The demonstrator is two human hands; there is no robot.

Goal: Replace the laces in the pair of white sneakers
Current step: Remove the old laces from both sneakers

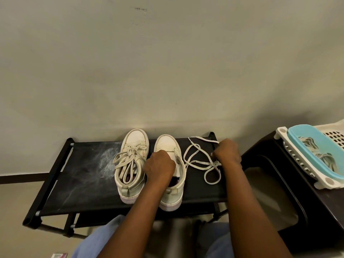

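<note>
Two white sneakers stand side by side on a black fabric rack (83,179), toes toward the wall. The left sneaker (130,164) still carries a loosely tied lace. The right sneaker (172,172) has bare eyelets and its tongue pulled up. My left hand (160,165) rests over that sneaker's opening, fingers curled on the tongue. A loose white lace (197,161) lies in loops on the rack to the right of the shoes. My right hand (228,151) is closed on part of that lace near the rack's right end.
A dark stool (279,183) stands right of the rack. On it sits a white slotted basket (297,161) with a blue tub (314,146) holding more laces. The wall is directly behind the rack. My knees in blue trousers are below. A white dusty smear marks the rack's left half.
</note>
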